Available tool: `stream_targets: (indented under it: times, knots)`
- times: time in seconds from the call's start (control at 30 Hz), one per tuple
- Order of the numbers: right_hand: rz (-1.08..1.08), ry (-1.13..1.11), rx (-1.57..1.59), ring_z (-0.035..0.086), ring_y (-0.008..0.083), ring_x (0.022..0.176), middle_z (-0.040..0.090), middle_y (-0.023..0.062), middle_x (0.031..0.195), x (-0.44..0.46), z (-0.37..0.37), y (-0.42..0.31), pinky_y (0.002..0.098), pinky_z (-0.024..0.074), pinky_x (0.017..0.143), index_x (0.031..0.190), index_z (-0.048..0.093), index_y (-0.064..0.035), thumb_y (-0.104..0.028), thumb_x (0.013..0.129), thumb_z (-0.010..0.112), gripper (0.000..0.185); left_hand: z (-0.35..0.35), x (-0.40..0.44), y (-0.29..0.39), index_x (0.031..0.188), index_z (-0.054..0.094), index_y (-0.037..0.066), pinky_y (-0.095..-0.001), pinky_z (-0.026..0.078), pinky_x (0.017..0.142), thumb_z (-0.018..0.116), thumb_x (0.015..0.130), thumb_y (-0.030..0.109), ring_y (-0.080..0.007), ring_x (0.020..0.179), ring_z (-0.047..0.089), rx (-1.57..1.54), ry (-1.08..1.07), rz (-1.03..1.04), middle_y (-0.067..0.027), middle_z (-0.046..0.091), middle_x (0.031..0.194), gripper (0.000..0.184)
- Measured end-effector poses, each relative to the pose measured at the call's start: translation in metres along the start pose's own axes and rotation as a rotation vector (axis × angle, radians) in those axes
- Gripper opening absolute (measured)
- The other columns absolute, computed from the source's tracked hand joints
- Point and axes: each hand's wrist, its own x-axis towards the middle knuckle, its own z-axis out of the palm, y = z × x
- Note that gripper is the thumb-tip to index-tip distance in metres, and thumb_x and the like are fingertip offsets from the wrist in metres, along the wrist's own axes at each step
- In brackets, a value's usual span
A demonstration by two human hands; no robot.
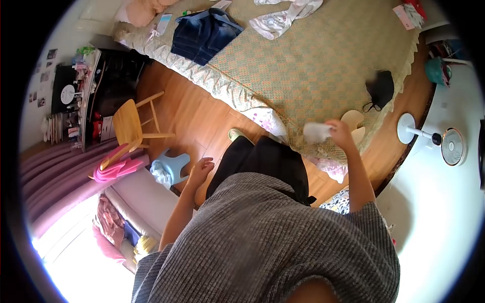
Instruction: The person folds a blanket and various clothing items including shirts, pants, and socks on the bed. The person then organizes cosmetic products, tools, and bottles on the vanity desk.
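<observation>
My right hand (341, 135) is raised over the near corner of the bed (303, 76), its fingers pinching the end of a white oblong thing (317, 132). That thing is smeared by motion, so its kind cannot be told. Just beyond the hand, two pale beige, rounded flat pieces (352, 119) lie on the bedspread. A black bag-like item with a thin strap (380, 91) rests farther along the same edge. My left hand (202, 169) hangs over the wood floor with nothing in it, fingers loosely bent and apart, near a light blue plastic stool (177, 165).
Denim shorts (204, 36) and a light patterned garment (283, 22) lie on the bed. At left stand a wooden chair (129, 123) and a cluttered desk (91, 96). A white standing fan (452, 146) is at right. A slipper (234, 134) shows below my trousers.
</observation>
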Motion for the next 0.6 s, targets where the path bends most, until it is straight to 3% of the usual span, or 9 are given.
stream_targets:
  times: [0.1,0.2,0.3,0.33,0.47,0.57,0.6]
  knots:
    - [-0.088,0.246,-0.452,0.059,0.0334,0.086,0.062,0.0188,0.093,0.007,-0.039,-0.054,0.0373,0.0462,0.074,0.099,0.06,-0.0023,0.001,0.072,0.052,0.028,0.0,0.006,0.0,0.108,0.056,-0.001,-0.0266,0.046,0.077,0.061,0.081,0.021,-0.0144,0.085,0.058,0.048,0.0,0.027,-0.008,0.062,0.089,0.035]
    - [-0.168,0.335,-0.237,0.06,0.0305,0.085,0.061,0.0193,0.099,0.023,-0.05,-0.032,0.0339,0.046,0.073,0.101,0.059,0.0002,-0.003,0.076,0.054,0.026,-0.003,0.005,-0.008,0.107,0.056,-0.002,-0.0265,0.047,0.076,0.062,0.08,0.021,-0.0143,0.083,0.059,0.088,0.025,0.03,-0.0085,0.062,0.089,0.035]
    - [-0.108,0.392,0.068,0.06,0.023,0.081,0.063,0.0163,0.094,0.033,-0.068,-0.04,0.03,0.0454,0.072,0.104,0.058,0.001,-0.006,0.078,0.055,0.027,-0.007,0.006,-0.031,0.105,0.057,-0.002,-0.0264,0.047,0.073,0.061,0.079,0.02,-0.0143,0.079,0.059,0.061,0.058,-0.007,-0.0094,0.062,0.087,0.035]
    - [-0.026,0.4,0.158,0.057,0.0147,0.077,0.063,0.01,0.091,0.037,-0.077,-0.041,0.0262,0.0445,0.07,0.108,0.058,0.001,-0.006,0.078,0.056,0.031,-0.008,0.006,-0.036,0.104,0.058,-0.003,-0.0262,0.048,0.07,0.061,0.078,0.018,-0.0145,0.076,0.06,0.062,0.071,0.002,-0.0102,0.063,0.084,0.034]
    - [-0.01,0.559,0.483,0.054,0.0098,0.081,0.06,0.0041,0.095,0.05,-0.114,-0.014,0.0224,0.0427,0.071,0.11,0.057,0.0026,-0.006,0.078,0.057,0.033,-0.016,0.013,-0.066,0.104,0.058,-0.004,-0.027,0.048,0.069,0.062,0.077,0.02,-0.015,0.075,0.06,0.041,0.023,-0.037,-0.0103,0.064,0.081,0.036]
    - [0.063,0.604,0.7,0.053,0.0101,0.084,0.058,0.0032,0.101,0.045,-0.144,0.013,0.023,0.0427,0.073,0.116,0.053,0.0018,-0.007,0.078,0.059,0.04,-0.02,0.015,-0.053,0.104,0.058,-0.004,-0.0276,0.048,0.069,0.062,0.077,0.021,-0.0152,0.075,0.06,0.093,0.05,-0.016,-0.0106,0.064,0.082,0.037]
    - [0.027,0.675,0.645,0.052,0.0089,0.079,0.058,0.0028,0.097,0.047,-0.155,0.046,0.0218,0.0424,0.068,0.117,0.052,0.0017,-0.008,0.079,0.06,0.04,-0.021,0.012,-0.038,0.105,0.058,-0.003,-0.0281,0.048,0.07,0.062,0.077,0.023,-0.0159,0.075,0.06,0.108,0.061,-0.014,-0.0108,0.064,0.083,0.038]
